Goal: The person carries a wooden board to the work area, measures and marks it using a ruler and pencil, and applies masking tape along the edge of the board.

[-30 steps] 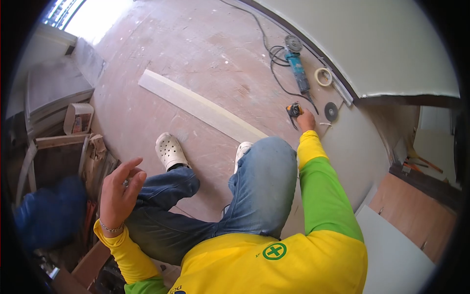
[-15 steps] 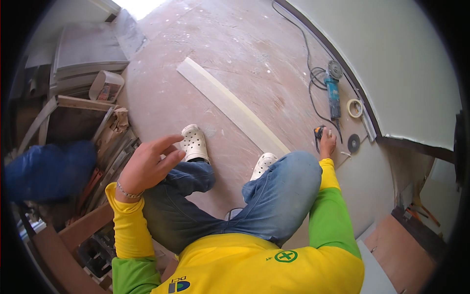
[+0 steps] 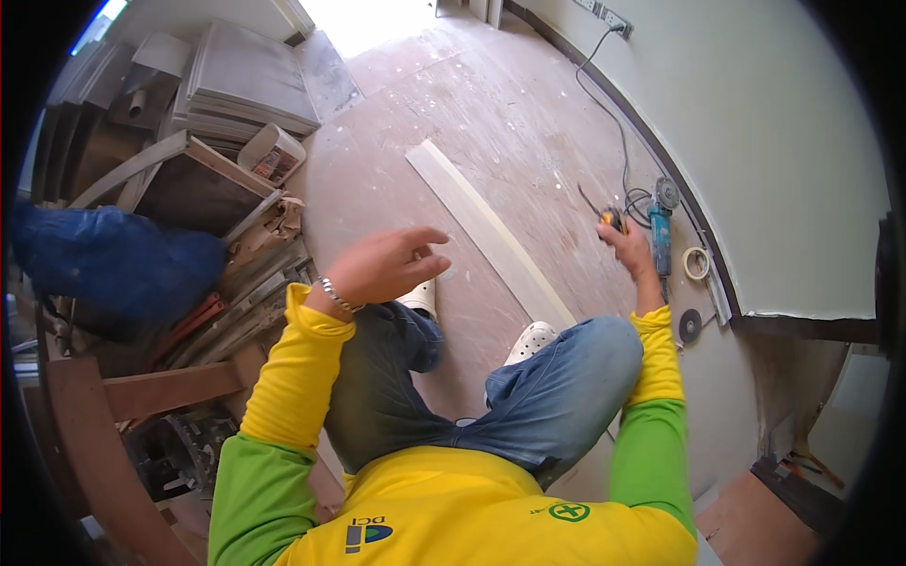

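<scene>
In my right hand (image 3: pixel 634 253) is a small black-and-orange tape measure (image 3: pixel 614 221), raised above the floor by my right knee. A thin dark strip sticks up from its far side. My left hand (image 3: pixel 387 268) hovers over my left knee and shoe, fingers loosely bent and apart, holding nothing. Between the hands, a long pale strip of board (image 3: pixel 491 236) lies flat on the floor, its near end by my right shoe (image 3: pixel 531 342). A lighter band runs along one of its long edges.
An angle grinder (image 3: pixel 662 226) with its cord lies by the right wall. Near it are a tape roll (image 3: pixel 696 263) and a dark disc (image 3: pixel 690 326). Stacked panels (image 3: pixel 255 75), a white tub (image 3: pixel 272 154), wood scraps and a blue plastic bag (image 3: pixel 113 259) crowd the left.
My right hand has lifted the tape measure off the floor, away from the disc. My left hand has shifted right and slightly up. The head view has turned, showing more of the left side.
</scene>
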### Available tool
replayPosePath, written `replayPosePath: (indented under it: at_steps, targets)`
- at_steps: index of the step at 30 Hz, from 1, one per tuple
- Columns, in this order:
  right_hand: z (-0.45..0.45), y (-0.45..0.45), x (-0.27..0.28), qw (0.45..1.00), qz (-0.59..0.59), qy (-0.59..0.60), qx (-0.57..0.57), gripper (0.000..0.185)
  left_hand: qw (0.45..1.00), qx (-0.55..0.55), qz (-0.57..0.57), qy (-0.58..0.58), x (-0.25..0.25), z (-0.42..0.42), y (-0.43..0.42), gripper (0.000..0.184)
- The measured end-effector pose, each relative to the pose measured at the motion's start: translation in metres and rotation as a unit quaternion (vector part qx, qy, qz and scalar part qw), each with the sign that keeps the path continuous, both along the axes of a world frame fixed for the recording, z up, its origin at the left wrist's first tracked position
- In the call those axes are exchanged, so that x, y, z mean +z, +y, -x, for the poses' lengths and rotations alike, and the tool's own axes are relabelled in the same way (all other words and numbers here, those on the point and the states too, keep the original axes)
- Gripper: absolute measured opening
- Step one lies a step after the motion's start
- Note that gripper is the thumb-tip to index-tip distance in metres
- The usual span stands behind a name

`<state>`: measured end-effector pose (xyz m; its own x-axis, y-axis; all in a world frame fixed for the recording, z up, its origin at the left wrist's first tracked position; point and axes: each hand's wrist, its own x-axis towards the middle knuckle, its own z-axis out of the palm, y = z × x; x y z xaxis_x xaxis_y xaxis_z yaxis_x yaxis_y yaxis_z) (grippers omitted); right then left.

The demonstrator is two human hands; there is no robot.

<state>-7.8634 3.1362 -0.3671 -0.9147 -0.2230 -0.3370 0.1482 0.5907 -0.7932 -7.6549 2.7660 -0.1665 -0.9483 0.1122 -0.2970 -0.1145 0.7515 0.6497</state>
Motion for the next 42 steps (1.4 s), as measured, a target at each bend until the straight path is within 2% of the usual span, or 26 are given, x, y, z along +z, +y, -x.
replayPosePath:
  at_steps: [2, 4, 5, 7, 8, 10, 11, 13, 14, 15, 16, 17, 18, 20, 21, 22, 26, 29, 31, 32, 34, 37, 41, 42]
  targets:
    - [-0.001, -0.035, 0.076, 0.991, 0.015, 0.068, 0.119, 0.061, 1.0, -0.008, -0.011, 0.019, 0.003, 0.002, 0.008, 0.044]
    - [-0.018, -0.072, 0.15, 0.972, 0.008, 0.105, 0.209, 0.067, 0.997, 0.037, -0.028, 0.067, 0.006, 0.004, 0.017, 0.055]
    - [-0.026, -0.09, 0.178, 0.97, 0.008, 0.117, 0.212, 0.067, 0.996, 0.04, -0.026, 0.079, 0.002, 0.006, 0.02, 0.055]
    - [-0.043, -0.125, 0.219, 0.949, -0.001, 0.106, 0.296, 0.068, 0.971, 0.104, -0.185, 0.109, 0.0, 0.01, 0.025, 0.068]
    - [-0.052, -0.14, 0.227, 0.947, 0.0, 0.115, 0.299, 0.068, 0.97, 0.106, -0.182, 0.119, 0.004, 0.01, 0.028, 0.068]
    - [-0.072, -0.168, 0.234, 0.939, 0.048, 0.108, 0.323, 0.069, 0.877, 0.214, -0.425, 0.071, 0.018, 0.007, 0.034, 0.07]
    - [-0.085, -0.178, 0.235, 0.945, 0.068, 0.105, 0.302, 0.068, 0.84, 0.218, -0.493, 0.055, 0.019, 0.007, 0.03, 0.069]
    - [-0.109, -0.192, 0.217, 0.95, 0.098, 0.126, 0.268, 0.067, 0.837, 0.243, -0.486, 0.056, 0.017, 0.003, 0.027, 0.067]
    - [-0.119, -0.195, 0.2, 0.947, 0.172, 0.128, 0.24, 0.068, 0.833, 0.269, -0.48, 0.052, 0.013, 0.002, 0.025, 0.064]
    - [-0.125, -0.193, 0.193, 0.94, 0.173, 0.131, 0.263, 0.067, 0.864, 0.262, -0.42, 0.093, 0.012, 0.001, 0.022, 0.061]
    - [-0.128, -0.191, 0.185, 0.934, 0.173, 0.131, 0.284, 0.066, 0.864, 0.262, -0.419, 0.093, 0.009, -0.003, 0.017, 0.061]
    - [-0.128, -0.19, 0.178, 0.914, 0.257, 0.114, 0.293, 0.058, 0.851, 0.264, -0.45, 0.057, 0.006, -0.008, 0.014, 0.061]
    - [-0.128, -0.186, 0.183, 0.914, 0.256, 0.114, 0.294, 0.058, 0.836, 0.265, -0.481, 0.021, 0.012, -0.013, 0.014, 0.061]
    - [-0.122, -0.18, 0.199, 0.93, 0.242, -0.005, 0.275, 0.047, 0.849, 0.259, -0.46, 0.013, 0.021, -0.014, 0.008, 0.061]
    - [-0.125, -0.182, 0.201, 0.921, 0.291, -0.004, 0.258, 0.046, 0.872, 0.243, -0.426, 0.01, 0.024, -0.014, 0.006, 0.06]
    - [-0.125, -0.185, 0.201, 0.92, 0.292, -0.003, 0.262, 0.046, 0.892, 0.227, -0.39, 0.005, 0.025, -0.015, 0.004, 0.059]
    - [-0.125, -0.189, 0.2, 0.919, 0.299, -0.039, 0.254, 0.043, 0.919, 0.207, -0.335, 0.03, 0.012, -0.014, -0.003, 0.057]
    - [-0.121, -0.188, 0.192, 0.91, 0.317, -0.077, 0.257, 0.037, 0.93, 0.222, -0.29, 0.031, 0.017, -0.015, -0.004, 0.065]
    - [-0.121, -0.188, 0.192, 0.901, 0.333, -0.098, 0.26, 0.034, 0.941, 0.21, -0.265, 0.007, 0.019, -0.015, -0.005, 0.054]
    - [-0.122, -0.187, 0.192, 0.894, 0.35, -0.114, 0.256, 0.033, 0.941, 0.211, -0.265, 0.008, 0.017, -0.014, -0.004, 0.054]
    - [-0.121, -0.187, 0.189, 0.886, 0.367, -0.13, 0.253, 0.032, 0.911, 0.22, -0.347, 0.047, 0.013, -0.013, 0.002, 0.05]
    - [-0.12, -0.188, 0.184, 0.866, 0.407, -0.155, 0.248, 0.033, 0.887, 0.229, -0.399, 0.032, 0.018, -0.014, 0.007, 0.047]
    - [-0.121, -0.184, 0.184, 0.857, 0.428, -0.143, 0.249, 0.032, 0.913, 0.201, -0.352, 0.055, 0.014, -0.01, 0.005, 0.048]
    - [-0.121, -0.184, 0.183, 0.854, 0.431, -0.147, 0.253, 0.032, 0.929, 0.199, -0.303, 0.076, 0.014, -0.009, 0.006, 0.054]
